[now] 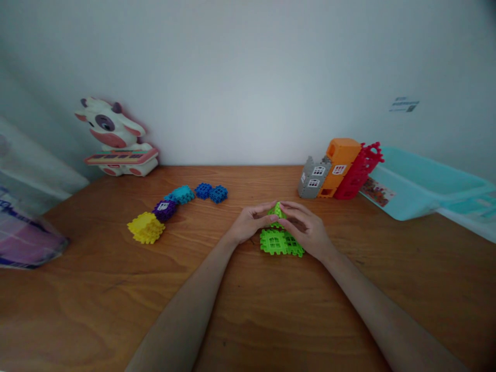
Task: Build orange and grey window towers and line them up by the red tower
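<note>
A bright green block structure (279, 242) made of interlocking window panels stands on the wooden table (248, 310) at the centre. My left hand (250, 223) and my right hand (305, 227) meet over its top, fingers pinched on the upper green piece. Both hands are closed on the structure from either side. The lower green panels show between my wrists.
To the left lie a yellow block cube (146, 227), a purple one (165, 210), a teal one (181, 194) and two blue ones (211, 192). A grey, orange and red block building (338, 170) stands at the back right beside a teal bin (426, 188). A cow toy (114, 138) sits back left.
</note>
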Motion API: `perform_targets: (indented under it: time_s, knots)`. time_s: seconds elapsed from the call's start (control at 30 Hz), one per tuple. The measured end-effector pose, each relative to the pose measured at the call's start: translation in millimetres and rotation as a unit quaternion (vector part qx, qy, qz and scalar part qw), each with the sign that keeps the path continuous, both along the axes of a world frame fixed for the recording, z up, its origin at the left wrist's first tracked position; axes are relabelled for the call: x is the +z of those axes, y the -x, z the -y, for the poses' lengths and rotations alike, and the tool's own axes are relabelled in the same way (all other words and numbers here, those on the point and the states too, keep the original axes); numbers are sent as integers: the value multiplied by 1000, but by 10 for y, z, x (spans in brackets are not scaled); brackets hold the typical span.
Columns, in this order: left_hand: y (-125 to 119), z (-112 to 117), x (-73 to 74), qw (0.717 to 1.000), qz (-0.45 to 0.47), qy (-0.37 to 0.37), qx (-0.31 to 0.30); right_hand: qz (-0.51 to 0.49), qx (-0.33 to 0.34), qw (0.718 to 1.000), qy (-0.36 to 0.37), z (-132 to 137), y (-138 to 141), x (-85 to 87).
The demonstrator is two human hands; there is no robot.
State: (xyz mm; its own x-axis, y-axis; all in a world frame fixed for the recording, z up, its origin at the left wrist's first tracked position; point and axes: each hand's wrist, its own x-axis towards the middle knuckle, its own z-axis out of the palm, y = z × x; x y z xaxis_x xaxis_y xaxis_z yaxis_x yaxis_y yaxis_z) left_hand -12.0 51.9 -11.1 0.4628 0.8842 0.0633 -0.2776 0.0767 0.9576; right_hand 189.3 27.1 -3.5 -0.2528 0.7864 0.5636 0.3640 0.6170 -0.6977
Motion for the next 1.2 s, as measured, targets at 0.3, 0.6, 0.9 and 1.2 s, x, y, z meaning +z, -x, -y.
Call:
perform_targets:
  time_s: [0.3, 0.6, 0.9, 1.2]
  knots:
    - [0, -5, -2, 1000, 1, 25, 9, 12, 28, 999, 20, -6, -5, -7]
    - [-26, 14, 46, 999, 24, 5, 38, -155, 63, 959, 227, -53, 30, -115]
    - [-58, -40, -23, 998, 11, 43, 53, -181, 131, 945, 239, -115, -43, -152]
    - [-64, -29, 7, 995, 3, 12, 99, -179, 104, 953, 219, -62, -35, -13]
